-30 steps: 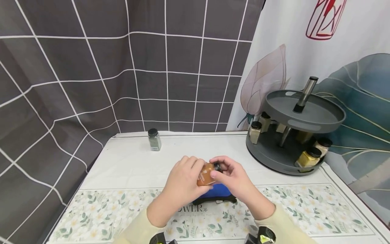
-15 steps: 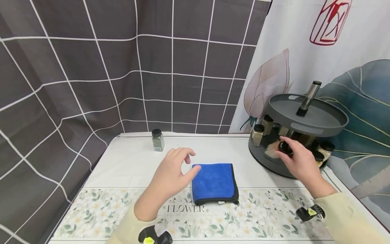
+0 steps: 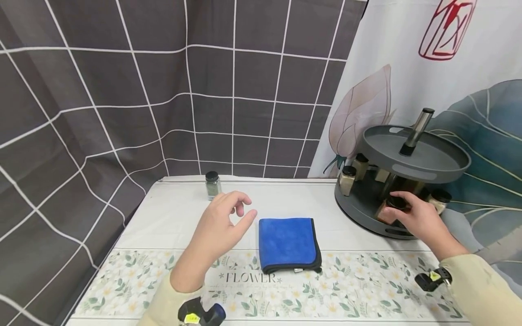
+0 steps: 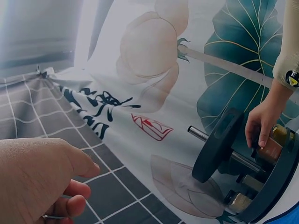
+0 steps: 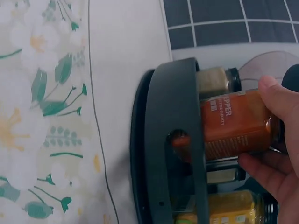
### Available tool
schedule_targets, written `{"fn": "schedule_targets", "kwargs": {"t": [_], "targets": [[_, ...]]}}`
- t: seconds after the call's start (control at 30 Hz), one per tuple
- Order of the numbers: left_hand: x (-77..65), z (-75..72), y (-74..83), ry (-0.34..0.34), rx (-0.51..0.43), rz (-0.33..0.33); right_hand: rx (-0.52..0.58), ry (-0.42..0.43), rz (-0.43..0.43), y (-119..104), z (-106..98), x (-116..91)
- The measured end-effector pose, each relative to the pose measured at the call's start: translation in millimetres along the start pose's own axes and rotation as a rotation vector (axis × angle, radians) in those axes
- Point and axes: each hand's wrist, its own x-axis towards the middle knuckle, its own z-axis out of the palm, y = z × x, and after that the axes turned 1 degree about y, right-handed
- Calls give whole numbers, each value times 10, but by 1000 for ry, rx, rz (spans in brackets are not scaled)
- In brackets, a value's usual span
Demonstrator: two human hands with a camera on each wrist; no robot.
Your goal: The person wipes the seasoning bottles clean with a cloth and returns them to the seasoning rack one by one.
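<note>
My right hand (image 3: 424, 222) grips a spice jar of orange-red powder (image 5: 236, 123) by its black-lidded end. In the right wrist view its label shows the letters "EPPER". The jar is at the lower tier (image 3: 359, 210) of a dark grey two-tier turntable rack, just behind the rim; whether its base bears on the tier I cannot tell. Over the white table, left of a folded blue cloth (image 3: 287, 242), my left hand (image 3: 218, 224) hovers with loosely bent fingers and holds nothing. Behind it stands a jar of green herbs (image 3: 212, 184).
Above the lower tier sits the rack's upper tier (image 3: 379, 140), with a metal post (image 3: 420, 127) through it. Several other spice jars stand on the lower tier, among them a yellow one (image 5: 233, 207). A grey gridded curtain (image 3: 261, 113) hangs behind the table.
My right hand has carried the orange-red jar from above the blue cloth to the rack's lower tier. My left hand has let go of the jar and moved left.
</note>
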Motion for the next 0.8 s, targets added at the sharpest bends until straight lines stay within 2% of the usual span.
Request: {"fn": "schedule_targets", "kwargs": {"t": [0.17,0.33,0.57,0.8], "targets": [[1,-21,-19,-8,-5,-20,4,-79,2,85,51,16],[13,-50,-31,-6,-9,-40,-8,-60,0,114,41,36],[19,-72,-60,5,-17,-41,6,-85,-16,159,-10,29],[31,-147,-77,38,-22,-65,60,-94,-100,342,-98,-23]]}}
